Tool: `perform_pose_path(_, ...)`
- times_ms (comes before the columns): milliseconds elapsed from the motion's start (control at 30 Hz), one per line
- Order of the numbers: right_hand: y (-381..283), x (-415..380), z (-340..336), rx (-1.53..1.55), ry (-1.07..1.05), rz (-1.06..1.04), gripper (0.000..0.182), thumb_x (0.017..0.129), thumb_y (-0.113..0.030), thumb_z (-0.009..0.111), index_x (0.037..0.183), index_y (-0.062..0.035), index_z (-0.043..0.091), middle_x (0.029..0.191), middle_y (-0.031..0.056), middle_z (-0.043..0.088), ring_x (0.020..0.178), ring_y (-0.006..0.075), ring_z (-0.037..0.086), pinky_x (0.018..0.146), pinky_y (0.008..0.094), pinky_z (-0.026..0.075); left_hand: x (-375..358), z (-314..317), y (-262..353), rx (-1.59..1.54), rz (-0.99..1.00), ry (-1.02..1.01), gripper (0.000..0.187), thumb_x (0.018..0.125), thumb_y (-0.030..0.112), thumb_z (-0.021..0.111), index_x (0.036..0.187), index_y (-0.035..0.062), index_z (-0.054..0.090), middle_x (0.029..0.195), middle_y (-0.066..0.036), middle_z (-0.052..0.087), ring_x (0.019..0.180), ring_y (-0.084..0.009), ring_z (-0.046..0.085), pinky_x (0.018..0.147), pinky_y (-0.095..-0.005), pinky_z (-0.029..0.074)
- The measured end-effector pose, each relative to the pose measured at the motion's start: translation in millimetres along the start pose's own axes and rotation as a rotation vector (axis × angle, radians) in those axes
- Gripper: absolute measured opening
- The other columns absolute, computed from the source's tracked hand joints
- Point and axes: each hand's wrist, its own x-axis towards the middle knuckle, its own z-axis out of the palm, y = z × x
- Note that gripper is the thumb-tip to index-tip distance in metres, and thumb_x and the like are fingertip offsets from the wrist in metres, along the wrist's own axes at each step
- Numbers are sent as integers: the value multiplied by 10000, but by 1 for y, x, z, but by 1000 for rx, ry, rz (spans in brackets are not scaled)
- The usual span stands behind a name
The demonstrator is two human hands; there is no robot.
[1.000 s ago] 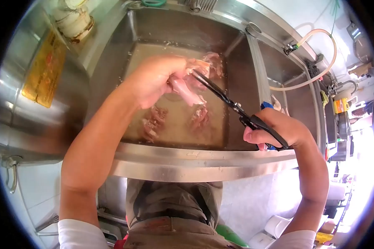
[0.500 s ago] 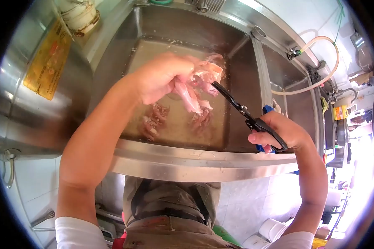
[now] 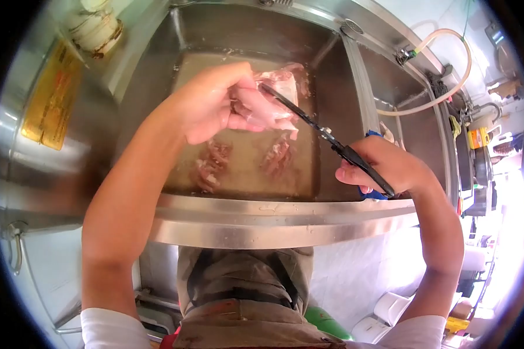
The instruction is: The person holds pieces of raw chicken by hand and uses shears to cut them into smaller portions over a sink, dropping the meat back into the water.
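Note:
My left hand holds a pale pink piece of raw meat above the water in a steel sink. My right hand grips black-handled scissors, whose blades reach up-left into the meat. More meat pieces lie under the murky water below the held piece, and another piece sits to their left.
A second sink basin lies to the right past a steel divider, with a clear hose curving over it. A yellow label is stuck on the steel surface at left. Bottles and clutter crowd the far right.
The scissors have pushed up-left so the blades now reach into the meat. My left hand has gathered the hanging strip up closer to the fingers.

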Motion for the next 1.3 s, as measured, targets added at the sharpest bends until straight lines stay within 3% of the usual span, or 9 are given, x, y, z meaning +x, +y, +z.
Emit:
perform_pose_path(167,-10,-5,-7,37,-21,20,541,895,-458,631,569,-32,559,517,40,568,474,132,545,466,288,413,3,3,-1,-38,0,41,486,843,243,428,1201,-47,585,1079,-184,670,983,-316,660,838,-431,543)
perform_pose_path(367,-25,-11,-11,153,-43,207,497,880,-420,669,581,-38,559,504,22,536,479,121,557,462,272,418,4,2,-1,7,30,-131,565,807,251,408,1256,-54,561,1129,-209,655,1014,-348,651,891,-469,534)
perform_pose_path(467,-24,-14,-15,50,-89,211,471,865,-397,689,590,-38,558,506,15,524,478,110,536,463,270,404,5,-4,-4,-55,-8,-116,591,778,268,419,1233,-79,571,1125,-210,658,1008,-363,650,858,-505,533)
perform_pose_path(567,-5,-11,-17,59,-94,54,399,870,-353,700,659,-28,606,526,15,555,453,91,518,403,254,371,10,-6,-4,65,77,-207,597,763,276,422,1211,-83,587,1110,-209,660,954,-333,640,857,-486,520)
perform_pose_path(667,-8,-13,-20,82,-76,92,373,876,-330,686,668,-29,613,534,7,558,458,93,517,407,255,368,2,12,2,-110,61,-155,512,837,206,395,1152,-134,612,868,-192,667,750,-230,612,647,-324,516)
perform_pose_path(767,-13,-12,-21,64,-87,90,349,871,-314,685,677,-31,621,540,1,557,463,91,508,423,254,369,8,5,-6,-45,116,-168,517,835,208,398,1165,-130,608,887,-191,662,744,-229,608,651,-330,521)
perform_pose_path(967,-9,-7,-17,59,-59,46,489,873,-411,672,589,-28,565,525,26,544,507,114,534,488,292,405,0,14,-1,-57,73,-105,470,827,155,410,1173,-104,595,937,-197,665,732,-241,614,707,-359,549)
perform_pose_path(1067,-8,-4,-19,-36,-68,20,508,886,-416,666,578,-24,568,523,32,555,500,112,533,477,302,399,4,2,-6,-7,7,-207,461,760,203,465,1139,-31,585,1069,-172,650,947,-275,611,948,-400,473)
perform_pose_path(1300,0,-12,-20,-85,-46,-21,430,874,-346,670,617,-11,586,528,31,556,500,116,521,486,298,396,3,8,-4,-39,112,-146,459,792,161,458,1182,-58,557,1079,-175,650,1003,-261,610,982,-383,462)
